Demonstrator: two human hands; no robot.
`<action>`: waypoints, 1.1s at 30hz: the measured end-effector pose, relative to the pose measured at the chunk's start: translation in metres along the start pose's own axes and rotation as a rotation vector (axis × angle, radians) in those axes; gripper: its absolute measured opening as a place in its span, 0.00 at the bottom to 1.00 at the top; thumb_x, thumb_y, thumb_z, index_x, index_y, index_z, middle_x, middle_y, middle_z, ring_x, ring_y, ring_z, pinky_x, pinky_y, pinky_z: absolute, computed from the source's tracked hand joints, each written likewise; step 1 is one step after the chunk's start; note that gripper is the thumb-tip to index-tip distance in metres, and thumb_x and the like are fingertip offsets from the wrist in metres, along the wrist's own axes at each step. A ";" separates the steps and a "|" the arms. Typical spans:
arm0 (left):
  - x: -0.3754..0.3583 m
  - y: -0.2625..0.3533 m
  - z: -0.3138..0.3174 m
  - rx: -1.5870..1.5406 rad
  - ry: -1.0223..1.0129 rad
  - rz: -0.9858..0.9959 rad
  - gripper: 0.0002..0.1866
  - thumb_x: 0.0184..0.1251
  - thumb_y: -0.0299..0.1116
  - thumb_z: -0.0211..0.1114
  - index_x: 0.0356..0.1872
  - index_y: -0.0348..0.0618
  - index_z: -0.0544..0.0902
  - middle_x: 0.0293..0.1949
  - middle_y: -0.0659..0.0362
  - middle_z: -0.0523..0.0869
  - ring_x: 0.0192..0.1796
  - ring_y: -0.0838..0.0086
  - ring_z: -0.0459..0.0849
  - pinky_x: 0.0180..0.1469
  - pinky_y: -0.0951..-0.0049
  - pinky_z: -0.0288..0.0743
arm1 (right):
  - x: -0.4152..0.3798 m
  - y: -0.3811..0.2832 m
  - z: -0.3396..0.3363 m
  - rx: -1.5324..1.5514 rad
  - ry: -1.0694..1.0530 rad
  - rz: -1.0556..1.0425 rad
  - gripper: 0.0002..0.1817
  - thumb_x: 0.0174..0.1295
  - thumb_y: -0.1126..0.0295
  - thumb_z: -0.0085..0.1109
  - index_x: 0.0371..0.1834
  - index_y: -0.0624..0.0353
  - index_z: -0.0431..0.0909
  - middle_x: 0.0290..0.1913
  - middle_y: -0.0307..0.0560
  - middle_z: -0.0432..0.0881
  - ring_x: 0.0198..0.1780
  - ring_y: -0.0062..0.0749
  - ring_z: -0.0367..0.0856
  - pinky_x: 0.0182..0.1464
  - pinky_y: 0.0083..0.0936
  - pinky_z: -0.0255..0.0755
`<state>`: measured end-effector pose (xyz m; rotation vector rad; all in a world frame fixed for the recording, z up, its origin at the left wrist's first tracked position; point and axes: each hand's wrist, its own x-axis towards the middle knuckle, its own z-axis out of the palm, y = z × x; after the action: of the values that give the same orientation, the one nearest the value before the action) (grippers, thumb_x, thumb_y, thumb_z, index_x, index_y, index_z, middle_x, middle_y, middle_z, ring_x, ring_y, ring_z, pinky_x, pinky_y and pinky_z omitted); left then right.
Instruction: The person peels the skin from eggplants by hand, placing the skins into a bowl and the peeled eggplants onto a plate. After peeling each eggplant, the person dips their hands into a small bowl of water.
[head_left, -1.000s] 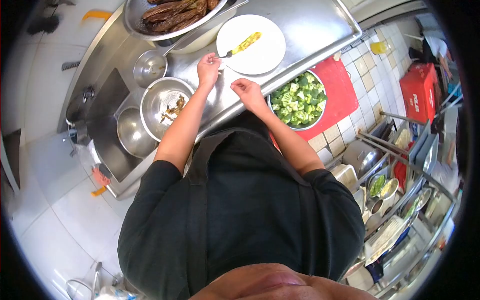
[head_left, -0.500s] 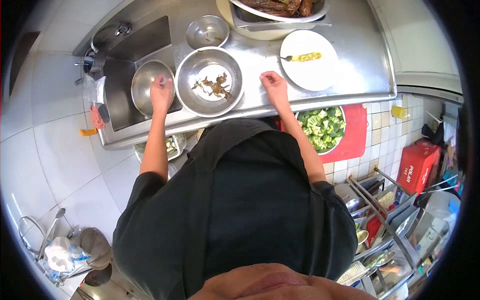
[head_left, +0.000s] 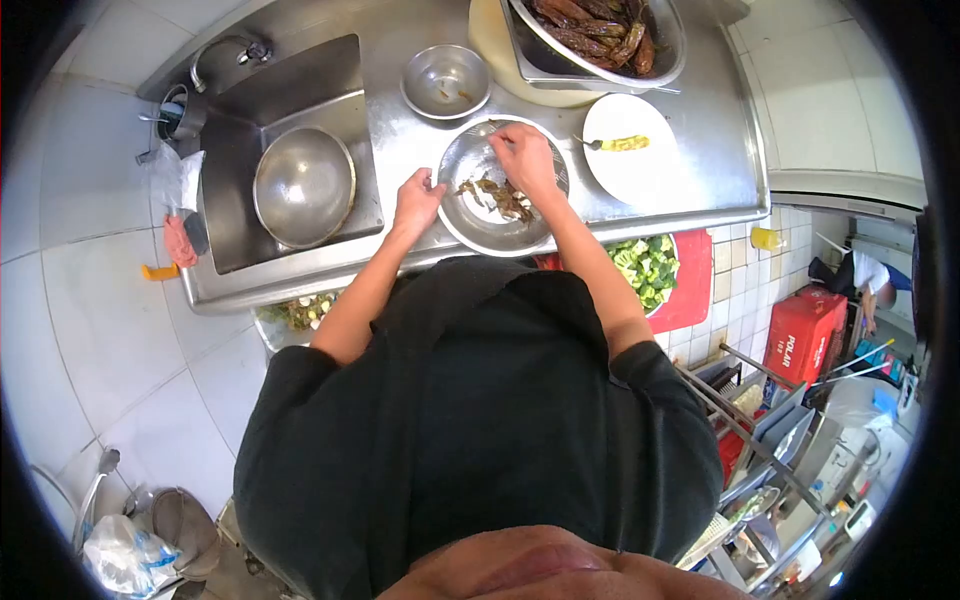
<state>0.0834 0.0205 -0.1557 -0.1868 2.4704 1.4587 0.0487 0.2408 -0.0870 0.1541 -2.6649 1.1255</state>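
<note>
Kitchen, commercial-looking: a faucet [head_left: 258, 50] is arching over the steel sink [head_left: 230, 205], and right of that sink a metal bowl [head_left: 475, 228] of scraps [head_left: 514, 205], long dark vegetables [head_left: 600, 38], cut broccoli [head_left: 650, 268] and a loaded metal rack [head_left: 757, 442] are standing.

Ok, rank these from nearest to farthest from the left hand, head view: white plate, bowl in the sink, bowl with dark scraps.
1. Scrap bowl, just right of the left hand.
2. Sink bowl, on the hand's left.
3. White plate, right, past the scrap bowl.
</note>
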 end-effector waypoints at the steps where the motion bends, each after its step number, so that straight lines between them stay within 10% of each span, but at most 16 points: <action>1: 0.003 0.003 -0.001 0.014 0.004 0.001 0.22 0.62 0.36 0.70 0.52 0.32 0.80 0.36 0.47 0.86 0.39 0.59 0.86 0.47 0.64 0.78 | 0.017 -0.002 0.008 0.004 -0.024 -0.002 0.06 0.56 0.70 0.64 0.33 0.61 0.85 0.39 0.55 0.85 0.45 0.53 0.82 0.50 0.42 0.74; 11: 0.010 -0.014 -0.028 0.050 -0.005 0.063 0.23 0.59 0.34 0.72 0.52 0.31 0.81 0.32 0.54 0.84 0.35 0.69 0.82 0.42 0.70 0.76 | 0.129 0.022 0.102 -0.788 -0.554 0.017 0.18 0.62 0.68 0.51 0.52 0.52 0.85 0.59 0.46 0.82 0.64 0.41 0.74 0.69 0.41 0.61; 28: 0.012 -0.060 -0.091 -0.132 0.093 -0.053 0.13 0.64 0.26 0.67 0.48 0.32 0.81 0.32 0.60 0.85 0.33 0.77 0.80 0.38 0.75 0.74 | 0.097 0.049 0.053 -0.601 -0.601 -0.125 0.16 0.61 0.64 0.53 0.43 0.63 0.85 0.49 0.55 0.85 0.60 0.44 0.78 0.69 0.51 0.61; 33: -0.008 -0.065 -0.109 -0.140 0.141 -0.137 0.11 0.66 0.24 0.65 0.48 0.34 0.81 0.33 0.61 0.85 0.33 0.79 0.80 0.39 0.77 0.74 | 0.079 0.052 0.041 -0.627 -0.567 -0.140 0.11 0.56 0.69 0.55 0.37 0.50 0.88 0.45 0.45 0.86 0.58 0.37 0.78 0.64 0.44 0.63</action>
<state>0.0890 -0.1063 -0.1577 -0.4920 2.4073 1.6102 -0.0449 0.2473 -0.1301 0.5999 -3.2784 0.1683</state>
